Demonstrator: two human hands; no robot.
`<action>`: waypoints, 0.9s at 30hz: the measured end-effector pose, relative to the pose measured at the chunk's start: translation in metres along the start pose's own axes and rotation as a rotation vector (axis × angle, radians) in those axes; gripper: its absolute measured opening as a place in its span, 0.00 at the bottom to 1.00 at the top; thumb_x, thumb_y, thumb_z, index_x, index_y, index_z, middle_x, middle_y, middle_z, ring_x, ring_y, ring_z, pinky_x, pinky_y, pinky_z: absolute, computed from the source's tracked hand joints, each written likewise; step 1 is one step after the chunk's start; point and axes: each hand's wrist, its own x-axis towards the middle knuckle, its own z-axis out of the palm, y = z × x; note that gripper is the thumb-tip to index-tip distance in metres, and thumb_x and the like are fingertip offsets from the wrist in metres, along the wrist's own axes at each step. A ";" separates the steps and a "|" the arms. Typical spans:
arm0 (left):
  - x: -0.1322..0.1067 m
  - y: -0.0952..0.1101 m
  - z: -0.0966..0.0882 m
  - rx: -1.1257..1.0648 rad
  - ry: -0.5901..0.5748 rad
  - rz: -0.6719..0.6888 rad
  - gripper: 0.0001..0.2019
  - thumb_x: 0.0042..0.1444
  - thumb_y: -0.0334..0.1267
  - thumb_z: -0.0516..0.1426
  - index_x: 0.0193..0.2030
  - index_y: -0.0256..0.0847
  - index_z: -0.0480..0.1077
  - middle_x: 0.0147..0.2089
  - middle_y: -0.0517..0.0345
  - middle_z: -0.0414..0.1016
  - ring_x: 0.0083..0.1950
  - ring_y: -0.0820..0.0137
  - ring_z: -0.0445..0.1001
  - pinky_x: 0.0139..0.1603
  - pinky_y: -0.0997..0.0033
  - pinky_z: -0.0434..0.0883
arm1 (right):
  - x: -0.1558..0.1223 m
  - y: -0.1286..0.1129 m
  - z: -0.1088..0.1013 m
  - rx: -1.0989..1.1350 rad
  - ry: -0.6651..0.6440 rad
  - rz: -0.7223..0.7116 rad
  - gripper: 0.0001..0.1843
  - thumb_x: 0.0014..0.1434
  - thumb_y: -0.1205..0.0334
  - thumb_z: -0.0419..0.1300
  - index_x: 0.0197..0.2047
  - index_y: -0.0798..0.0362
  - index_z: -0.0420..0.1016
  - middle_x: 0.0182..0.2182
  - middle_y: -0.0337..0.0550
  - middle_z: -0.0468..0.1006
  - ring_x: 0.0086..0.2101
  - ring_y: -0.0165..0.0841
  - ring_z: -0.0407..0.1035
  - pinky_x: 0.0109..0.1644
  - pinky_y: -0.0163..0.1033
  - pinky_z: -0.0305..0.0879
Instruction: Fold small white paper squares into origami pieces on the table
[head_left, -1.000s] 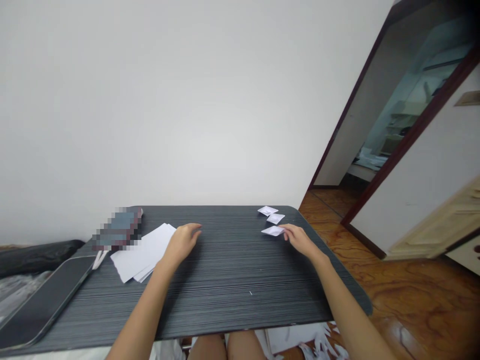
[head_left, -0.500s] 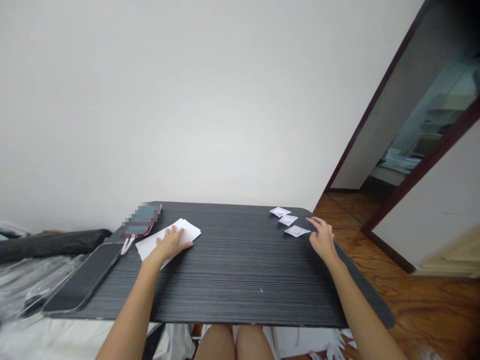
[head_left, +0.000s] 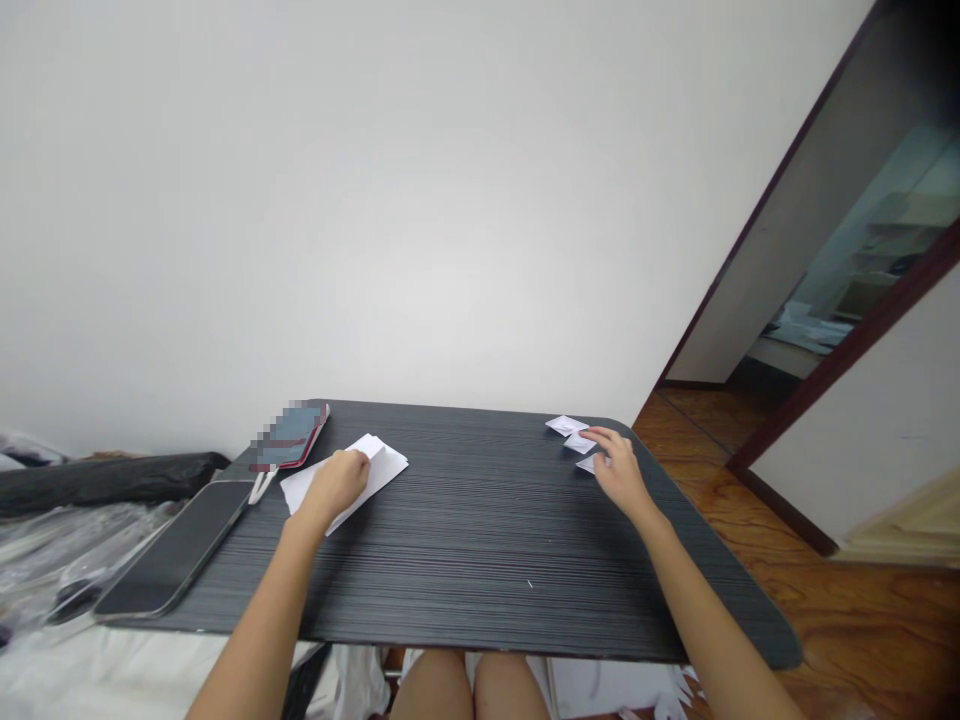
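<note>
My left hand (head_left: 336, 485) rests on a small stack of white paper sheets (head_left: 379, 468) at the left of the dark table (head_left: 480, 560), its fingers curled and pinching the top sheet, whose edge lifts a little. My right hand (head_left: 616, 468) lies at the far right of the table, fingers spread, resting on the nearest of three small folded white paper pieces (head_left: 571, 432). That nearest piece is partly hidden under my fingers.
A dark phone (head_left: 176, 550) lies at the table's left edge, a red-edged blurred object (head_left: 289, 440) behind it, with a small white item between them. A black roll and plastic sheeting lie to the left. Wooden floor and an open doorway are at right. Paper scraps lie below the table.
My left hand's fingers have curled and raised the top sheet's edge. My right hand has moved left from beside the folded pieces onto the nearest one.
</note>
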 end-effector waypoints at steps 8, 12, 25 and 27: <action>0.021 0.098 0.008 -1.172 0.113 0.006 0.17 0.44 0.46 0.54 0.33 0.31 0.71 0.29 0.51 0.74 0.27 0.69 0.69 0.26 0.74 0.62 | 0.000 -0.093 0.034 0.941 -0.665 0.137 0.22 0.55 0.52 0.49 0.50 0.53 0.64 0.45 0.49 0.71 0.44 0.35 0.65 0.49 0.45 0.58; 0.031 0.112 0.033 -1.277 0.112 -0.023 0.18 0.43 0.46 0.55 0.33 0.31 0.70 0.29 0.51 0.74 0.27 0.69 0.70 0.27 0.74 0.63 | 0.003 -0.110 0.047 1.043 -0.612 0.276 0.22 0.45 0.52 0.60 0.41 0.58 0.71 0.34 0.49 0.77 0.34 0.36 0.71 0.41 0.44 0.64; 0.029 0.101 0.046 -1.447 -0.176 0.003 0.20 0.40 0.40 0.60 0.41 0.32 0.67 0.20 0.59 0.71 0.21 0.72 0.69 0.23 0.74 0.65 | 0.001 -0.097 0.053 1.215 -0.430 0.426 0.17 0.41 0.60 0.63 0.37 0.57 0.73 0.24 0.43 0.77 0.25 0.32 0.70 0.31 0.38 0.67; 0.028 0.100 0.045 -1.541 -0.202 -0.013 0.18 0.40 0.39 0.60 0.38 0.32 0.69 0.22 0.57 0.72 0.23 0.72 0.70 0.23 0.74 0.66 | 0.000 -0.098 0.051 1.305 -0.456 0.446 0.13 0.41 0.63 0.63 0.34 0.57 0.74 0.26 0.44 0.77 0.26 0.33 0.71 0.31 0.37 0.67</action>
